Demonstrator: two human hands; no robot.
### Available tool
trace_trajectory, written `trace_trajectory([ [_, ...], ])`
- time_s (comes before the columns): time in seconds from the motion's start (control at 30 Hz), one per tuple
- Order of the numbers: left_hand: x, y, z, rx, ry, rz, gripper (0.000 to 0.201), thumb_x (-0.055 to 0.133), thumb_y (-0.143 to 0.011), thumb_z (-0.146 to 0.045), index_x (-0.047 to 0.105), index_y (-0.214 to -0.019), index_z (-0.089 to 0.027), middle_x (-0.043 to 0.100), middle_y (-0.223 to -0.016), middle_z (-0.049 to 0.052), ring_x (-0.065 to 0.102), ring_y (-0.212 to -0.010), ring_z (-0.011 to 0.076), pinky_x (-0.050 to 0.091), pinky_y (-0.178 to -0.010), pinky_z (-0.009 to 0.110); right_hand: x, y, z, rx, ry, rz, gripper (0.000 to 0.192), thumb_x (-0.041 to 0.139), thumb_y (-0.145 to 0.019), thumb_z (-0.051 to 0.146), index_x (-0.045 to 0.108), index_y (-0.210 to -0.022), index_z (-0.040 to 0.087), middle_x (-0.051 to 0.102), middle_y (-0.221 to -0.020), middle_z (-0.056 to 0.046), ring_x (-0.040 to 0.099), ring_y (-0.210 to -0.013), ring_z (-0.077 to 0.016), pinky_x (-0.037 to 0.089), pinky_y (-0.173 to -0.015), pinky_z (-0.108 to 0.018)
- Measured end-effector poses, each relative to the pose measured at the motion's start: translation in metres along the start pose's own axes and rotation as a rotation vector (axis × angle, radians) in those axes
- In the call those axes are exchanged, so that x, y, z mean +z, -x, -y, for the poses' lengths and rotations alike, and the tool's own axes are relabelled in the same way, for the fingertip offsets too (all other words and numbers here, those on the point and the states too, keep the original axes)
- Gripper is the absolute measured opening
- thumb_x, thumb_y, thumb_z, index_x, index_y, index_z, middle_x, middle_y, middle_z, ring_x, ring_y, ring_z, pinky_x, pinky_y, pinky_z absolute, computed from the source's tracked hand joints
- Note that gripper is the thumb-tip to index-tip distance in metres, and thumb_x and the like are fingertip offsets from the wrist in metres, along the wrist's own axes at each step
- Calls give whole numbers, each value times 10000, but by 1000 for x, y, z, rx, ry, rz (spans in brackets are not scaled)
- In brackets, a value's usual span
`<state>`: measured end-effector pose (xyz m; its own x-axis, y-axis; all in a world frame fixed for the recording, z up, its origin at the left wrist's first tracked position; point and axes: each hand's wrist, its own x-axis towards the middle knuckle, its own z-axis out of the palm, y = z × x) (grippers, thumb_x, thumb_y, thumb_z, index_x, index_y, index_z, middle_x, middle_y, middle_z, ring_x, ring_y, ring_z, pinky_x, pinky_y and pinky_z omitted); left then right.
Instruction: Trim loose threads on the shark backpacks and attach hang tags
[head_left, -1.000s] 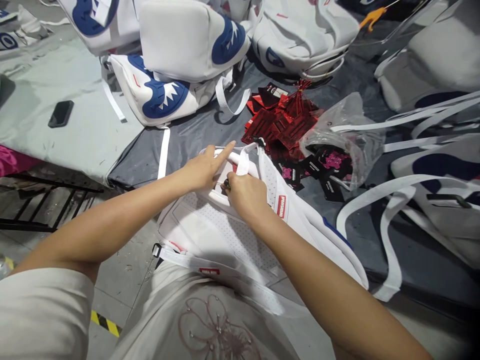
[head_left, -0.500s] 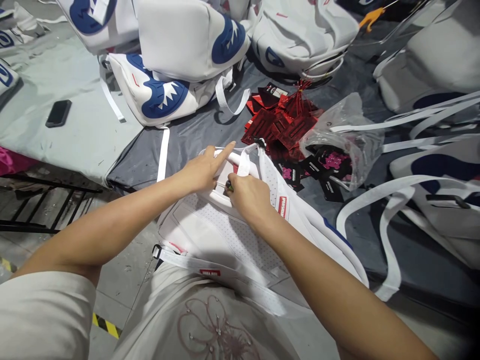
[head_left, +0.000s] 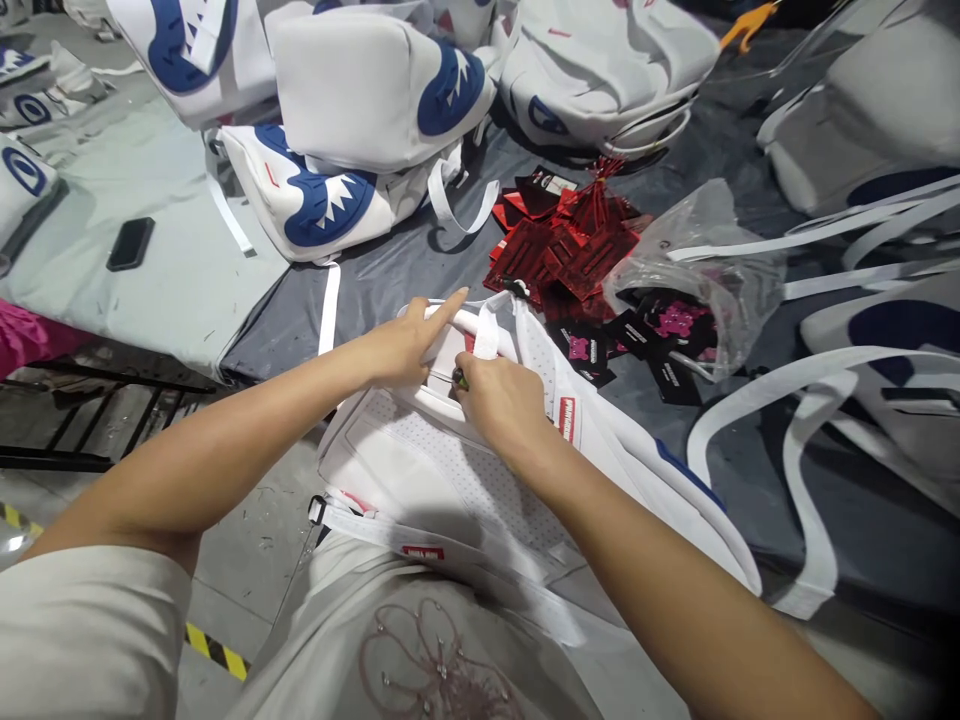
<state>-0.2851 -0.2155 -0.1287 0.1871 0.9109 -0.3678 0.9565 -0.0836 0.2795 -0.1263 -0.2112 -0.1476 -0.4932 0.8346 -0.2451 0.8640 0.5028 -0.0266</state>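
Note:
A white backpack with dotted padding and red labels lies against my lap and the table edge, its straps side up. My left hand grips its top edge, the index finger stretched along the rim. Close beside it, my right hand is closed in a fist at the top handle loop. A small dark thing with a bit of green pokes out of that fist; the rest of it is hidden by the fingers.
Red and black hang tags lie beyond the backpack, beside a clear plastic bag of black and pink tags. More white and blue backpacks are piled behind. Loose white straps hang at right. A phone rests at left.
The view has shifted slightly, so the table things sit a little differently in the picture. Both hands keep nearly the same place and grip on the backpack.

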Motion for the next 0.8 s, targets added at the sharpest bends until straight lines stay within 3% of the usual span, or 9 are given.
trace_trajectory([
  [0.27, -9, 6, -21, -193, -136, 6, 1058, 582, -852, -177, -205, -1544, -321, 469, -1360, 183, 665, -929, 235, 486, -762, 323, 6, 3, -4, -39, -24, -51, 185, 515, -923, 164, 672, -1009, 209, 732, -865, -99, 702, -823, -260, 378, -555, -275],
  [0.57, -2, 11, -12, -146, -42, -40, 1037, 579, -878, -208, -208, -1548, -292, 475, -1357, 173, 646, -1014, 251, 479, -821, 336, 4, 2, -8, -62, -26, -37, 186, 522, -911, 178, 660, -1022, 234, 725, -854, -78, 698, -844, -267, 317, -538, -285],
  [0.8, -3, 10, -3, -79, -23, -24, 1063, 599, -854, -196, -198, -1552, -285, 477, -1350, 180, 655, -957, 238, 483, -799, 334, 0, 5, -5, -53, -2, -46, 195, 514, -910, 169, 657, -1028, 232, 726, -861, -83, 702, -842, -269, 292, -537, -285],
])
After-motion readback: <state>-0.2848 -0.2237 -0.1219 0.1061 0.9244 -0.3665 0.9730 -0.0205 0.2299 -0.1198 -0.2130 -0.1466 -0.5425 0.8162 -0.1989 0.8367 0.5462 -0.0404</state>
